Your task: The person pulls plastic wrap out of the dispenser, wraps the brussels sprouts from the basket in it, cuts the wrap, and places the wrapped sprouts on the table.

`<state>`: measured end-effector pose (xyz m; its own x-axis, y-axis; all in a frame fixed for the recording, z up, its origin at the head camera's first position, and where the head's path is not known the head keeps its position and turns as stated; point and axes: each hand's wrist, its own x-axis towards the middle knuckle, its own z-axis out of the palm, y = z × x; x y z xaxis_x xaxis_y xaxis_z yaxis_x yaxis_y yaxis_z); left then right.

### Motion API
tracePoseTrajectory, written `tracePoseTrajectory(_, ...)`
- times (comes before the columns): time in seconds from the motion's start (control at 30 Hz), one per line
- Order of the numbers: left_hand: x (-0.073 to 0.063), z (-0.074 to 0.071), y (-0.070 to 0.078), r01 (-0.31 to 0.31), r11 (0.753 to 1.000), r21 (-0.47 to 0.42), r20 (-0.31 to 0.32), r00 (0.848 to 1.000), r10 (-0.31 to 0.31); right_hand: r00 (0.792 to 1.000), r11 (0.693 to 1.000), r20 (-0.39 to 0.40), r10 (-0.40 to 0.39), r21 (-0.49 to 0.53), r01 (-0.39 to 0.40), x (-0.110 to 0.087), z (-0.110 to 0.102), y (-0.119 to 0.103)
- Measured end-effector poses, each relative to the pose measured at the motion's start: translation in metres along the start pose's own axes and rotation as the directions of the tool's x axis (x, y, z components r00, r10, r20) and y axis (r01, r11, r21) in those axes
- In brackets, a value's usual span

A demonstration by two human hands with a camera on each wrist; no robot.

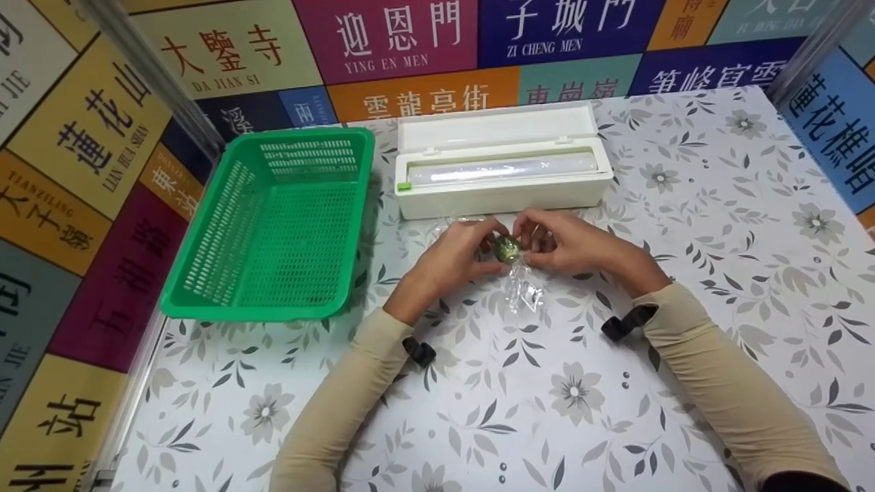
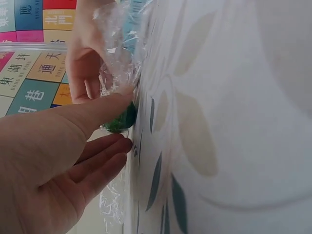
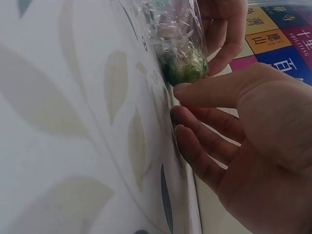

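A small round green item (image 1: 507, 249), like a piece of fruit or vegetable, is wrapped in clear cling film (image 1: 525, 290) low over the table. From the left, my left hand (image 1: 456, 253) pinches it, thumb on the near side and fingers behind; in the left wrist view the thumb crosses over the green item (image 2: 119, 119). My right hand (image 1: 564, 242) is at its right side with thumb and fingers bent onto the wrapped edge. In the right wrist view that thumb tip meets the green item (image 3: 185, 68). A crinkled tail of film trails toward me.
Behind the hands stands a white cling film box (image 1: 506, 198), its lid raised, with a film roll (image 1: 502, 169) inside and a green slider (image 1: 404, 186) at left. A green plastic basket (image 1: 361, 225) sits to the left. The table (image 1: 478, 410) has a floral cover.
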<state>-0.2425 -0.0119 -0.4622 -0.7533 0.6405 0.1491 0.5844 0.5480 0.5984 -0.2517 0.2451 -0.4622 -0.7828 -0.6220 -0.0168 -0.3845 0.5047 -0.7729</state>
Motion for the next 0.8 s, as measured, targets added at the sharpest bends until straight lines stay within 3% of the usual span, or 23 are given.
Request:
tracePoseTrajectory(0.2, 0.0017, 0.0008, -0.0008, -0.018, 0.999, 0.048, -0.003, 1.0, 0.018, 1.0, 1.0, -0.014, -0.016, 0.011, 0.016, -0.001, 0.0018, 0.0015)
tracePoseTrajectory(0.37, 0.0026, 0.0011, -0.0019, -0.032, 0.997, 0.077, 0.008, 0.999, 0.031, 0.991, 0.995, -0.082, -0.102, -0.016, 0.101, -0.0029, 0.0015, 0.003)
tracePoseTrajectory(0.57, 0.0024, 0.0021, -0.003, -0.079, 0.99, 0.114, -0.036, 0.996, 0.084, 0.975, 0.983, -0.129, -0.184, -0.024, 0.182, -0.0047, 0.0033, 0.0049)
tracePoseTrajectory(0.8, 0.0011, 0.0037, -0.0042, -0.071, 0.996, 0.046, 0.001, 0.997, 0.071, 0.971, 0.985, -0.164, -0.173, -0.021, 0.172, -0.005, 0.0064, 0.0073)
